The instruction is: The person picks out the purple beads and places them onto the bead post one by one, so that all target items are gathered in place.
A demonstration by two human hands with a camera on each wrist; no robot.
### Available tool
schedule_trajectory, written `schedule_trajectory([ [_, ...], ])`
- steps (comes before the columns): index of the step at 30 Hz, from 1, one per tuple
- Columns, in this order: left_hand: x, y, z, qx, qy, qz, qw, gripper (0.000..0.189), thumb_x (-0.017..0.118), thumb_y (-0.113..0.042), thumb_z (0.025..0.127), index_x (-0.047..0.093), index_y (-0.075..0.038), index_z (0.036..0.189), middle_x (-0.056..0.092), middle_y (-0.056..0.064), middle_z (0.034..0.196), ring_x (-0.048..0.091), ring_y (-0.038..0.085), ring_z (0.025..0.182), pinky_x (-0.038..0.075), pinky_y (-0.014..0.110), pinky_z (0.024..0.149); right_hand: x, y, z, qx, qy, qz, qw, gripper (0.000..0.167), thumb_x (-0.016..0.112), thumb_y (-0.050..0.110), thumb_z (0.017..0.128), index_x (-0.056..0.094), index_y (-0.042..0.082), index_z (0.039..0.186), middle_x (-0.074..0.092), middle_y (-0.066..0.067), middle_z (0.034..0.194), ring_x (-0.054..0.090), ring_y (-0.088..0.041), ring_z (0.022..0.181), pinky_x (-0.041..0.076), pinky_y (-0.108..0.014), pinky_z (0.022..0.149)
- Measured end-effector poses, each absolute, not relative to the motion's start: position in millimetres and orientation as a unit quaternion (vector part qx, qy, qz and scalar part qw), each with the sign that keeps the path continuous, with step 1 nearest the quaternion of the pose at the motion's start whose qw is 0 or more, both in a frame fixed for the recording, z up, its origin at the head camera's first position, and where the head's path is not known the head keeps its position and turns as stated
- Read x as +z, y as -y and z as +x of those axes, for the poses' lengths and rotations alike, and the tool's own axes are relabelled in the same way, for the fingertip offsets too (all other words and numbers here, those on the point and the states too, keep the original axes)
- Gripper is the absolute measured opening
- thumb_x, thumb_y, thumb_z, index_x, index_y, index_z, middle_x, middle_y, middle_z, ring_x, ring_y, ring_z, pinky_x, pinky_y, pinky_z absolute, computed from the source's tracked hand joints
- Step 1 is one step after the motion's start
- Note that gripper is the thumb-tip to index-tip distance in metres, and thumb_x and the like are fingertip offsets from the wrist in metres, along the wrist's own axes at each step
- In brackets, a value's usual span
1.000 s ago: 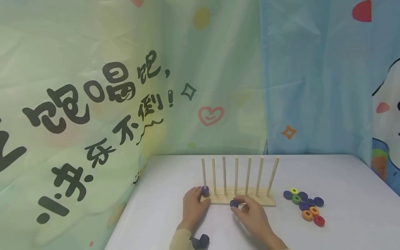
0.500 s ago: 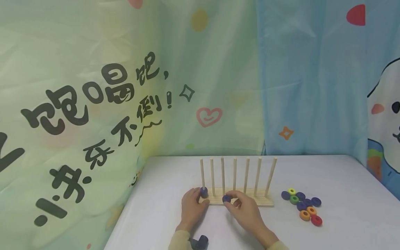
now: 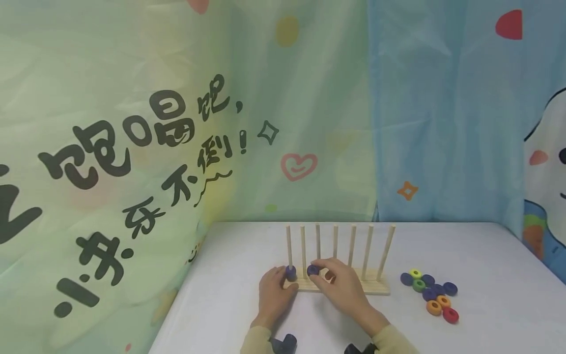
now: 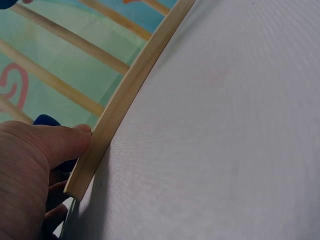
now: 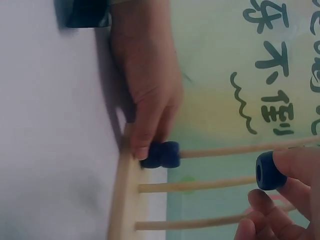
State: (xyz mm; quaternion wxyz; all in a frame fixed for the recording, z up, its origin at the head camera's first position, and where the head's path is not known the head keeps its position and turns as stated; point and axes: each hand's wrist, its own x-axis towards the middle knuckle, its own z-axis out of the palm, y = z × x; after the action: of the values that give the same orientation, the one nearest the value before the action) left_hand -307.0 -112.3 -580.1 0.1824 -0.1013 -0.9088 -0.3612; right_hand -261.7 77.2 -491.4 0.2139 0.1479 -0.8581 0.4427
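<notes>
A wooden peg rack [image 3: 373, 287] with a row of upright pegs stands on the table. My left hand [image 3: 272, 294] grips its left end, the thumb on the front edge of the base in the left wrist view. Two dark blue beads [image 5: 161, 154] sit stacked at the bottom of the leftmost peg, beside the left fingers. My right hand [image 3: 345, 286] pinches another dark blue bead [image 5: 270, 171] between thumb and fingers. In the head view this bead is in front of the rack, near the second and third pegs. Its hole shows in the right wrist view.
Right of the rack lies a loose group of beads: several blue ones, a yellow bead [image 3: 415, 273], a green bead [image 3: 418, 285], two orange ones and a red bead [image 3: 450, 315]. Printed curtains [image 3: 309, 123] hang behind the white table [image 3: 468, 250].
My right hand has carried its blue bead left and up along the rack, toward the leftmost pegs. The left hand stays on the rack's end.
</notes>
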Motion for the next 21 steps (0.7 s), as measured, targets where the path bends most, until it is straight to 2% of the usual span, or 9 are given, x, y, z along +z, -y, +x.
schedule_trajectory([
  [14, -580, 111, -306, -0.364, 0.910, -0.097, 0.174, 0.044, 0.075, -0.023, 0.079, 0.068, -0.008, 0.120, 0.066, 0.010, 0.121, 0.054, 0.034, 0.122, 0.033, 0.054, 0.110, -470, -69, -269, 0.450, 0.850, 0.166, 0.220, 0.029, 0.080, 0.014, 0.079, 0.071, 0.012, 0.107, 0.069, 0.005, 0.096, 0.058, -0.005, 0.069, 0.051, -0.022, 0.060],
  [21, -579, 111, -307, -0.355, 0.912, -0.098, 0.183, 0.044, 0.076, -0.025, 0.079, 0.068, -0.008, 0.119, 0.067, 0.010, 0.120, 0.055, 0.033, 0.121, 0.034, 0.054, 0.110, -460, -60, -273, 0.433, 0.848, 0.196, 0.236, 0.030, 0.080, 0.014, 0.079, 0.071, 0.011, 0.107, 0.071, 0.003, 0.098, 0.060, -0.007, 0.070, 0.054, -0.026, 0.061],
])
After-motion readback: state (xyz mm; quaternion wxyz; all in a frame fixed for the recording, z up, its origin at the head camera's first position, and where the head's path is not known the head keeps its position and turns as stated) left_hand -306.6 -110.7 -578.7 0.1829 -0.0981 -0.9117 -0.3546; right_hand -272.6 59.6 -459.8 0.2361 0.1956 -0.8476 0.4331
